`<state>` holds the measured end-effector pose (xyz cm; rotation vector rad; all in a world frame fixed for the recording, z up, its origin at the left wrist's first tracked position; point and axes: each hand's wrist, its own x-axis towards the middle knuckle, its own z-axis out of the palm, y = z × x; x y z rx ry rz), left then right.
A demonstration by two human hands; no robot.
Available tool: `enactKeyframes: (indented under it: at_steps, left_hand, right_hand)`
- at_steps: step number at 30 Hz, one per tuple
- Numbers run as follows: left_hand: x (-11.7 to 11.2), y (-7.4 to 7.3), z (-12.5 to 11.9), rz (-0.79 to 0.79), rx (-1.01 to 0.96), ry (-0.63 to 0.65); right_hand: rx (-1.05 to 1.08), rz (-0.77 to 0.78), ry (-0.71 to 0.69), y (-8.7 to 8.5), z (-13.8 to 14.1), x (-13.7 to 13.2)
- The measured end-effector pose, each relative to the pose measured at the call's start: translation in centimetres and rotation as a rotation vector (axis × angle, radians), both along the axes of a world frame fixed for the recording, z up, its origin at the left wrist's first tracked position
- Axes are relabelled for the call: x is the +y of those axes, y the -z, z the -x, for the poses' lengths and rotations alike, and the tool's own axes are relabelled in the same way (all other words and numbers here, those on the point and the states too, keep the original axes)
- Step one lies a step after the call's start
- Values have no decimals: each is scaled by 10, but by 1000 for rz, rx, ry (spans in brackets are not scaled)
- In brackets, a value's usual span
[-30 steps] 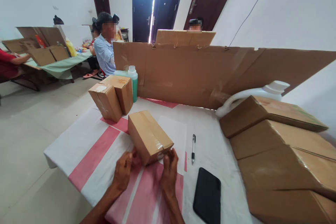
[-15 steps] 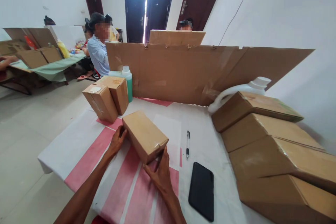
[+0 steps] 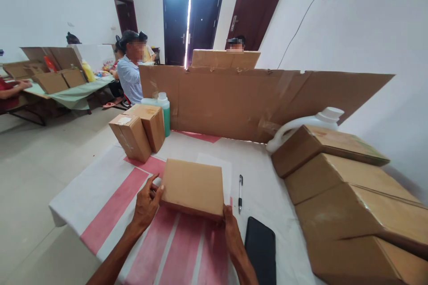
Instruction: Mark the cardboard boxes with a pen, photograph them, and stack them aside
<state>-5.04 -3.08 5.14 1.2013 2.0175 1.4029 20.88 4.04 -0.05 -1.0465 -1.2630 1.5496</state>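
A small brown cardboard box lies crosswise on the red-and-white striped tablecloth, its broad face turned toward me. My left hand grips its left end with fingers curled on the edge. My right hand holds the box's lower right corner, the fingers partly hidden behind it.
A pen and a black phone lie right of the box. Two small boxes and a green bottle stand at the back left. Large cartons and a white jug fill the right. A cardboard screen runs across the back. People sit beyond.
The box has been turned from a diagonal lie to crosswise in front of me. My left hand stayed at its left end, and my right hand shifted to its right corner.
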Motion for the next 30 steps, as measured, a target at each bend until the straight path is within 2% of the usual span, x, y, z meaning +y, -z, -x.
enactKeyframes:
  at_steps: [2,7,10,14,17,19,22,24,26,30]
  left_hand:
    - [1,2,-1,17,-44,-15]
    - [13,14,4,-56,-110,-30]
    - [28,19,10,-108,-229,29]
    - [53,20,15,-93,-383,179]
    - [60,17,13,-56,-512,306]
    - [58,15,11,-19,-580,363]
    - [49,14,11,87,-705,407]
    - [44,15,10,154,-774,397]
    - [42,19,10,170,-787,350]
    - [31,16,10,80,-682,166]
  right_hand:
    - [-7,34,28,7,0,2]
    - [-216,-28,315,20,-4,10]
    - [-132,55,247,17,-5,9]
    - [0,189,164,4,-5,0]
    - [-58,180,190,-11,-8,-7]
    - [-141,96,233,-26,-13,-11]
    - [-298,-139,305,-54,-19,-14]
    - [-399,-300,336,-69,-17,-14]
    - [-422,-383,324,-77,-10,-14]
    - [-323,-270,227,-74,9,-16]
